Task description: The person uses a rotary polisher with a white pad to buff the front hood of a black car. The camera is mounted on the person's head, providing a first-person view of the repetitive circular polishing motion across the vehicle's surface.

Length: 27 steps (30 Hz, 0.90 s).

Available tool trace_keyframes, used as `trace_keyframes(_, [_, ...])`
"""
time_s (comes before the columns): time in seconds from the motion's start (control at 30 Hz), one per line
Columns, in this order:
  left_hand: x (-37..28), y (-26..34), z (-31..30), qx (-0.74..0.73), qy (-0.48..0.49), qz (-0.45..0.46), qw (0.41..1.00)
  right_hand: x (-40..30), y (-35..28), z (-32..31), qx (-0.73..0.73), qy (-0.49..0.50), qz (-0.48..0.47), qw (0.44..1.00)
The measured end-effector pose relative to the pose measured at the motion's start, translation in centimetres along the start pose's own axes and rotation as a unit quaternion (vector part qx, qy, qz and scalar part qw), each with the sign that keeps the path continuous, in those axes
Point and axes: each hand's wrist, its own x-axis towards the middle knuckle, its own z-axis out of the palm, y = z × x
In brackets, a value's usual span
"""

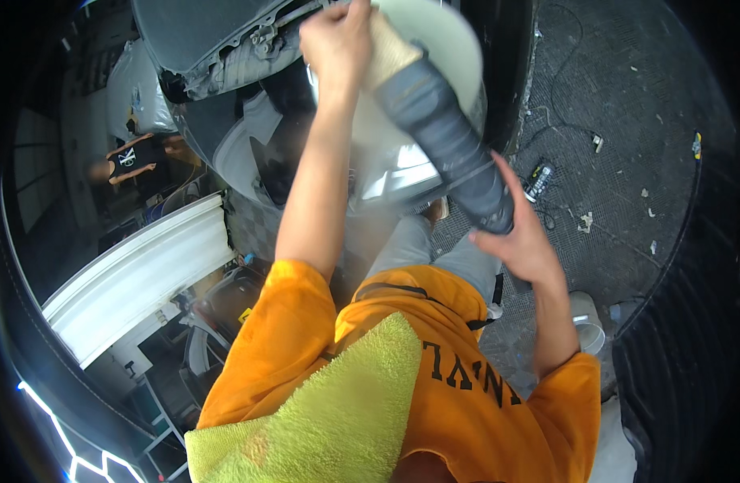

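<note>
A power tool [445,133] with a thick, dark grey wrapped body slants across the upper middle; it looks like a polisher. My right hand [517,232] grips its lower, rear end, thumb on the near side. At the tan front part of the tool, my left hand [339,45] is closed, its fingers partly cut off by the top edge. A large pale round disc [451,54], blurred at the rim, lies beneath that front part; it looks like a polishing pad. Below is a glossy dark car body panel [225,136]. A yellow-green towel [339,404] hangs over my orange shirt.
Beside an opened car part [201,30] the hinge area shows. A cable [554,90], a small can-like item [539,181] and scraps lie on the textured floor. A bucket [587,332] stands at right. Another person [131,160] is at far left, beyond a white panel [146,271].
</note>
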Motion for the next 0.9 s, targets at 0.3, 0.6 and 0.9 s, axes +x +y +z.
trace_keyframes(0.3, [-5.4, -4.4, -2.8, -0.055, 0.03, -0.095, 0.993, -2.1, 1.6, 1.8, 0.023, -0.056, 0.066, 0.996])
trace_keyframes(0.6, [0.5, 2.2, -0.5, -0.024, 0.033, -0.011, 0.999, 1.1, -1.5, 1.1, 0.035, 0.001, 0.028, 0.999])
trace_keyframes(0.9, [-0.1, -14.5, -9.7, -0.2, 0.093, -0.143, 0.965, 3.8, 0.3, 11.0, -0.093, -0.068, 0.055, 0.992])
